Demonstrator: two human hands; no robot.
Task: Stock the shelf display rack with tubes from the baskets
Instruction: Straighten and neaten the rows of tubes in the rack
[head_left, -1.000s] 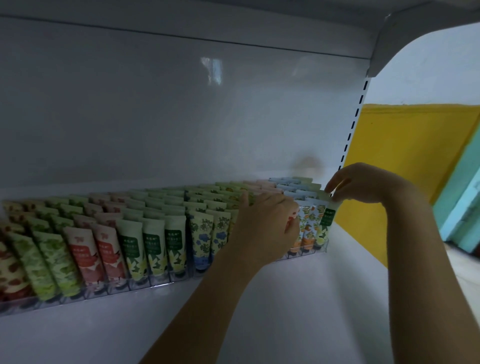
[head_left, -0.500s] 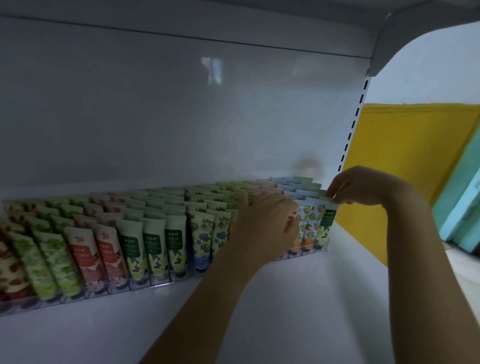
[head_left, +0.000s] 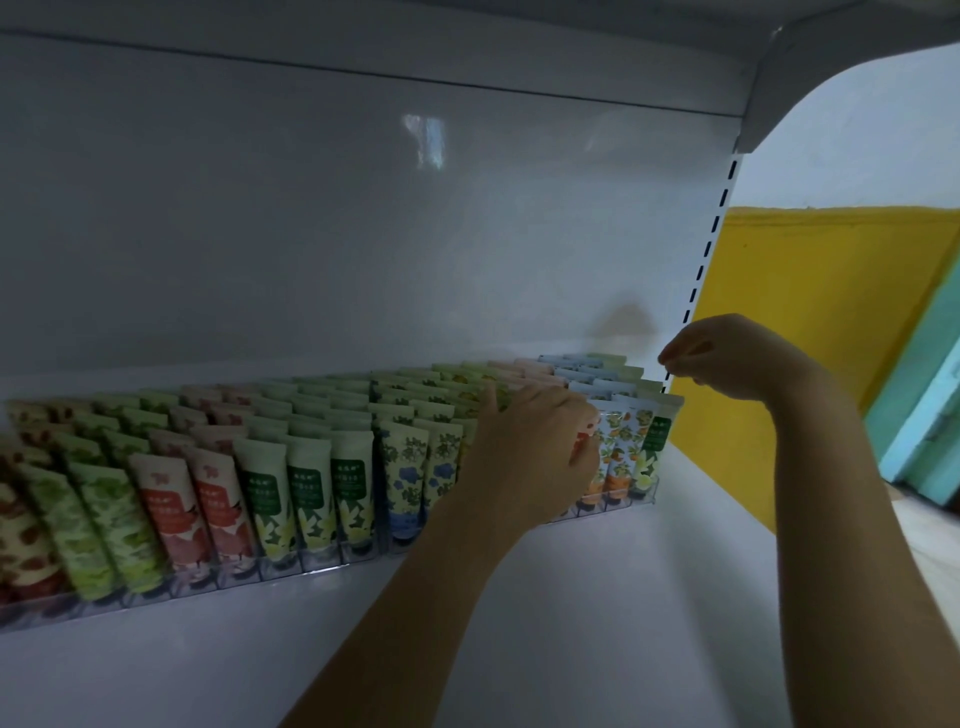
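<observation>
A clear display rack (head_left: 317, 564) runs along the white shelf, filled with several rows of upright printed tubes (head_left: 306, 488) in red, green, blue and orange patterns. My left hand (head_left: 530, 457) reaches into the right part of the rack with its back to the camera. Its fingers and thumb curl round a red-printed tube (head_left: 586, 435) that is mostly hidden. My right hand (head_left: 727, 358) hovers above the rack's right end, over the dark green tube (head_left: 655, 441). Its fingers are curled and hold nothing that I can see.
The white shelf floor (head_left: 597, 623) lies in front of the rack, with the white back panel (head_left: 363, 234) behind it. A slotted upright (head_left: 698, 270) marks the shelf's right end. A yellow wall (head_left: 831, 312) and a teal door frame (head_left: 930, 395) stand beyond it.
My right hand has let go of the top of the rightmost green tube and risen a little above it. My left hand has stayed in place.
</observation>
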